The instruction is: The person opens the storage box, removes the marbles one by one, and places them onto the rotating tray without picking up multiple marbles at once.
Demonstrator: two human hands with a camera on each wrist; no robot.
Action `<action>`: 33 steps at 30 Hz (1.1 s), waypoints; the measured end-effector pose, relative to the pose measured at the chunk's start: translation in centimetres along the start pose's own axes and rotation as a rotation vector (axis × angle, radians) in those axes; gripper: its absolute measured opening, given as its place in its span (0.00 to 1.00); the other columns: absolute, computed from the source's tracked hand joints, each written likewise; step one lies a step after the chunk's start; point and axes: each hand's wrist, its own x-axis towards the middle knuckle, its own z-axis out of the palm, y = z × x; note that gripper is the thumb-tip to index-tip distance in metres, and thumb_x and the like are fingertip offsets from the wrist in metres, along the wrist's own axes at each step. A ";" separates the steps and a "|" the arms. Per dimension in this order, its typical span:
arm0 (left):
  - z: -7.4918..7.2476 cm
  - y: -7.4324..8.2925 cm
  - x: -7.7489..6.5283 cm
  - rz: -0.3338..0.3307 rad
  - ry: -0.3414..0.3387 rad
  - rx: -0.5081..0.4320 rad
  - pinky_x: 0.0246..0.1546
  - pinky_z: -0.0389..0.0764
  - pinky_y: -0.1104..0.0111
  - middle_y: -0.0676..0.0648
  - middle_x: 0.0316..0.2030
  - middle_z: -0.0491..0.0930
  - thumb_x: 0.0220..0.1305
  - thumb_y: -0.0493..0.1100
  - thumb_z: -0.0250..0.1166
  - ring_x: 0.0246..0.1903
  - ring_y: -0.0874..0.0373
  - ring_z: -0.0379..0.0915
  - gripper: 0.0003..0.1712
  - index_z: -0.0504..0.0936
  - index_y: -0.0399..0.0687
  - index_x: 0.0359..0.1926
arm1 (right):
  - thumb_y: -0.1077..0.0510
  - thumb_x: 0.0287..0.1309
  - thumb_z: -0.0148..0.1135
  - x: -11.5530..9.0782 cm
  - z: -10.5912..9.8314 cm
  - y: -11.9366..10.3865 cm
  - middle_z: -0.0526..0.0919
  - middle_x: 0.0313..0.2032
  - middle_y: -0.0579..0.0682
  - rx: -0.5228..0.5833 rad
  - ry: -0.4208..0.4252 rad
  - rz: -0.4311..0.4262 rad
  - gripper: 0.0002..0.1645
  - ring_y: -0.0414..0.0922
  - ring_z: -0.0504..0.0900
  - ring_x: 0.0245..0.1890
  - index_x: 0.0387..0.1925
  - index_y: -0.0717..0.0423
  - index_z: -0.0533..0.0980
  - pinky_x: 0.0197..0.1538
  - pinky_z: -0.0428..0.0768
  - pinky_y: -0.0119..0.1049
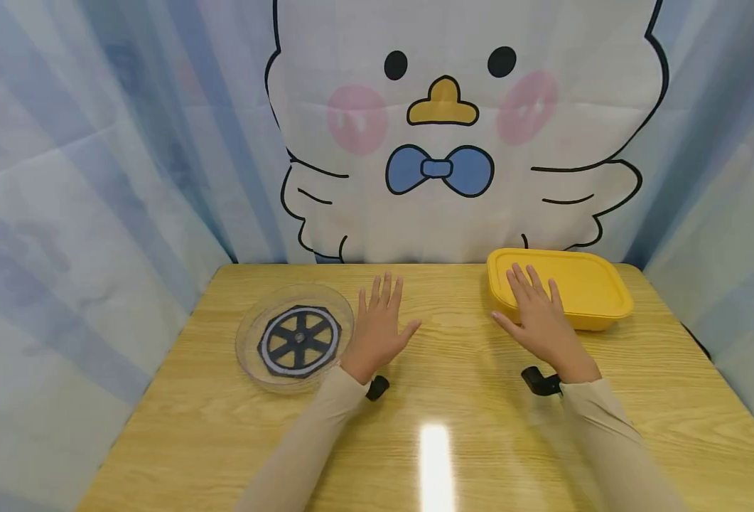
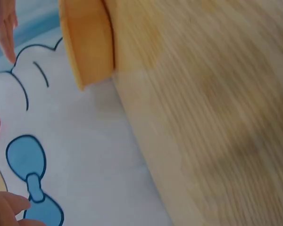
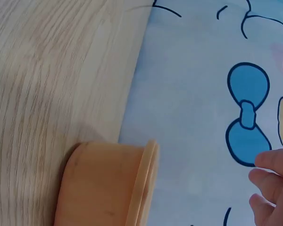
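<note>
My left hand (image 1: 379,331) is held above the table with its fingers spread, just right of a clear round dish (image 1: 249,359). Inside that dish lies a dark, wheel-like piece (image 1: 299,340) with spokes and a pale ring. My right hand (image 1: 543,323) hovers with straight fingers over the near left part of a yellow lidded box (image 1: 590,284). Neither hand holds anything. The box also shows at the top of the left wrist view and, as an orange-yellow side wall (image 3: 101,186), in the right wrist view.
The wooden table (image 1: 440,377) carries the dish on the left and the box at the back right. Behind it hangs a curtain (image 1: 440,220) with a printed cartoon bird and blue bow tie. More curtain (image 1: 76,235) hangs along the left side.
</note>
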 end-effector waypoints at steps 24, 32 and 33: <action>6.6 6.9 9.6 0.260 -0.087 0.312 0.72 0.45 0.55 0.45 0.74 0.44 0.65 0.66 0.46 0.74 0.52 0.38 0.46 0.43 0.48 0.74 | 0.46 0.65 0.47 -0.5 -2.6 15.5 0.66 0.61 0.71 -0.208 0.180 0.026 0.38 0.66 0.63 0.60 0.67 0.69 0.57 0.61 0.56 0.69; 8.1 9.1 11.2 0.246 -0.199 0.267 0.73 0.42 0.59 0.50 0.75 0.41 0.66 0.66 0.46 0.74 0.57 0.35 0.46 0.38 0.53 0.75 | 0.43 0.69 0.41 -1.2 -1.4 17.7 0.52 0.68 0.72 -0.084 -0.038 0.092 0.42 0.69 0.52 0.67 0.70 0.69 0.47 0.64 0.46 0.69; 8.3 9.4 11.2 0.255 -0.211 0.264 0.73 0.42 0.59 0.50 0.75 0.39 0.65 0.66 0.46 0.75 0.58 0.34 0.46 0.37 0.54 0.75 | 0.43 0.69 0.41 -1.3 -1.2 17.9 0.50 0.69 0.71 -0.065 -0.067 0.096 0.42 0.69 0.50 0.68 0.71 0.68 0.46 0.64 0.44 0.70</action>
